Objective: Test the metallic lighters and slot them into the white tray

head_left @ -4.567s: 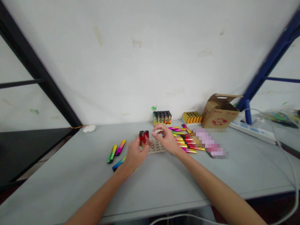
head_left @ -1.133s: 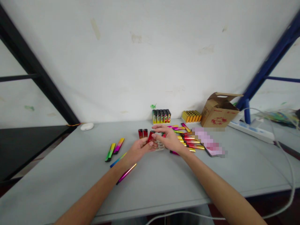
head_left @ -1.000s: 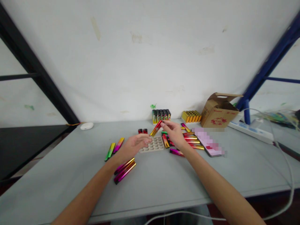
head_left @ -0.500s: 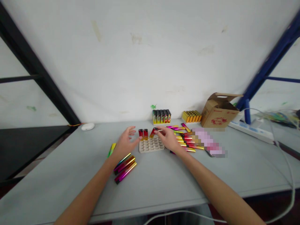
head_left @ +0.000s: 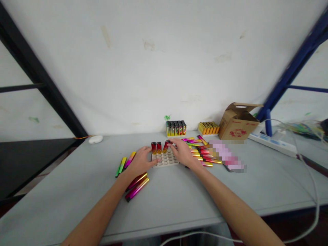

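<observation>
A pale tray [head_left: 167, 160] with rows of round holes rests on the table. Two red and gold lighters with black tops, such as this lighter [head_left: 153, 148], stand upright in its back row. My right hand [head_left: 182, 152] pinches a third red and gold lighter [head_left: 165, 147], tilted over that row; its lower end is at the holes. With the thumb in front and the fingers behind, my left hand [head_left: 142, 160] grips the tray's left end. Below my left forearm lie shiny purple and gold lighters [head_left: 137, 189], and farther left a green and yellow lighter [head_left: 121, 166].
Right of the tray lies a pile of loose coloured lighters [head_left: 202, 155], beside a blurred pink item [head_left: 227, 155]. Against the wall stand a filled lighter tray [head_left: 176, 128], a tray of yellow-orange pieces [head_left: 208, 128], an open carton [head_left: 237, 124] and a power strip [head_left: 273, 145]. A white case [head_left: 95, 139] sits far left.
My left hand has come down and forward from above the table onto the tray's left end. The right hand keeps the tilted lighter at nearly the same spot.
</observation>
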Tool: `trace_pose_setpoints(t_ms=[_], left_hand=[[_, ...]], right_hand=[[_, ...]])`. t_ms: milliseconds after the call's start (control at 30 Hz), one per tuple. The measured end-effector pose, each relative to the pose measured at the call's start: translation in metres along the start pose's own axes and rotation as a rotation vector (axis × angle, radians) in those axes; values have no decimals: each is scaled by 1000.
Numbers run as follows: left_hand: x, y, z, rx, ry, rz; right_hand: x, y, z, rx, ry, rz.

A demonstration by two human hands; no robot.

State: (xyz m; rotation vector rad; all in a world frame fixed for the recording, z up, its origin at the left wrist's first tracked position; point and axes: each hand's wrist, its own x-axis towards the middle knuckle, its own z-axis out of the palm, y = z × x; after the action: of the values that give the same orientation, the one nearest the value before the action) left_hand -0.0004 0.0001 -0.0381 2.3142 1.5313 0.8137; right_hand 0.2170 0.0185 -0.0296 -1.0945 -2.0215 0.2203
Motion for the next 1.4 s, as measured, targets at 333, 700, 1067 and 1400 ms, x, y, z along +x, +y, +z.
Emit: trace_pose_setpoints(t_ms=[333,700,1067,1400], left_hand=[[-1,-6,5,63,-6,30],[-7,1,-13,2,-196,62],[-5,-17,-19,-6,-119,39],[-5,-16,-19,146,-201,29]], right_hand=[[4,-3,10,-3,-57,-14],[-1,32,-54,-264,-199,-5],[-6,24,-42,-412,-273,27],[-12,10,-20,-455,-277,113]])
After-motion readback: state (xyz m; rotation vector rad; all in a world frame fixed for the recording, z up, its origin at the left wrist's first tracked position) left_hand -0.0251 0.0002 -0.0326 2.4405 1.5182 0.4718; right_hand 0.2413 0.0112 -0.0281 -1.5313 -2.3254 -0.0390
